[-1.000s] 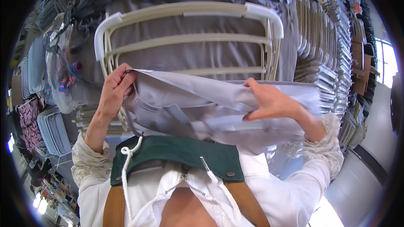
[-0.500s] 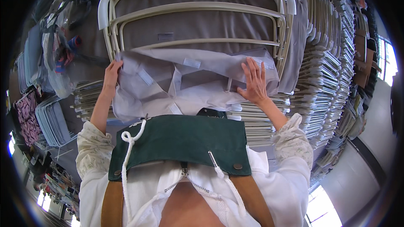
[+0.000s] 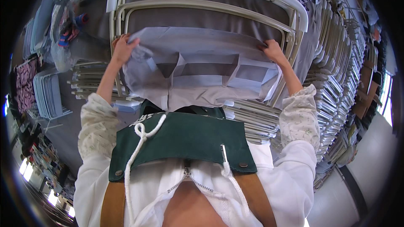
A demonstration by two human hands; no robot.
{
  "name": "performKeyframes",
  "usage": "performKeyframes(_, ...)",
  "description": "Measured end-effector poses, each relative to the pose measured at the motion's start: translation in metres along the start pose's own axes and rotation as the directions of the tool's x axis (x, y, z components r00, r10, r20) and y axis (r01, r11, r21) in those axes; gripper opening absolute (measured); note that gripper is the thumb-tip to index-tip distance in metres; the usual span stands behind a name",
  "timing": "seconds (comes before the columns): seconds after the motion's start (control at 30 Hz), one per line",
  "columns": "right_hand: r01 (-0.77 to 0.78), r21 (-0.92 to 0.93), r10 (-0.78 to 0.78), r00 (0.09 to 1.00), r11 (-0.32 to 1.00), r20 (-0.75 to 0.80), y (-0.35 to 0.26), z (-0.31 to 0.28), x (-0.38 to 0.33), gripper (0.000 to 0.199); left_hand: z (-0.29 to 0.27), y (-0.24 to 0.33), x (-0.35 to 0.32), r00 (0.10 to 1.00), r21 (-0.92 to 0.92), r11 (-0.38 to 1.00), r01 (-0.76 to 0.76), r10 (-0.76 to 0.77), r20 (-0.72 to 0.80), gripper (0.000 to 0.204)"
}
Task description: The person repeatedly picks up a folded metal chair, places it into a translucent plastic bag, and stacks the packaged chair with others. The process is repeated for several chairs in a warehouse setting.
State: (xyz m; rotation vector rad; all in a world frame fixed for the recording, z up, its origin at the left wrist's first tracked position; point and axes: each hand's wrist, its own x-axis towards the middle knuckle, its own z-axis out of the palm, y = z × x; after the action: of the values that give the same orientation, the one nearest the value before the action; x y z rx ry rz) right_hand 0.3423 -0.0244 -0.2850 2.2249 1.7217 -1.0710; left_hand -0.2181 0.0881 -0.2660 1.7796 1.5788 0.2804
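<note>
Head view: a person in a white hooded top and green apron holds a pale grey cloth spread wide over a padded frame with a cream-coloured tubular rim. The left hand grips the cloth's upper left corner, fingers curled shut around a bunched fold. The right hand pins the upper right corner against the frame's rim, fingers closed on the cloth's edge. The cloth stretches between the two hands, its top edge near the frame's inner bar, its lower part hanging toward the apron. Several folded panels and seams show across its middle, darker where layers overlap. Both forearms reach upward from the lower edge, the sleeves pushed back, showing a lightly patterned under-sleeve near each elbow. To the right, tall stacks of folded cloth pieces rise in rows. To the left lie a flat stack of pale blue pieces and a clear bag with coloured items inside. A white drawstring hangs over the apron's left side.
</note>
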Motion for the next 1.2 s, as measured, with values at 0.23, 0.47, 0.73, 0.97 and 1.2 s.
performKeyframes(0.23,0.523,0.412,-0.583,0.812,0.747,0.026,-0.142,-0.006,-0.002,0.053,-0.042,0.012,-0.015,0.996,-0.142,0.988,-0.069,0.076,0.045,0.034)
performKeyframes(0.47,0.103,0.49,-0.241,0.944,0.866,0.227,-0.173,0.007,0.011,0.043,-0.045,0.088,-0.025,0.927,0.168,0.983,-0.069,0.126,-0.354,0.023)
performKeyframes(0.73,0.488,0.452,-0.427,0.873,0.747,-0.236,-0.19,-0.021,-0.041,0.013,0.152,0.193,-0.054,0.897,-0.843,-0.387,0.372,-0.084,0.435,0.035)
performKeyframes(0.97,0.524,0.342,-0.426,0.846,0.78,-0.321,-0.175,-0.014,-0.055,0.011,0.147,0.207,-0.058,0.83,-0.794,-0.39,0.466,-0.117,0.545,0.037)
performKeyframes(1.2,0.555,0.264,-0.523,0.832,0.789,-0.187,-0.188,-0.027,-0.022,0.014,0.131,0.226,-0.042,0.859,-0.904,-0.116,0.412,-0.281,0.428,0.037)
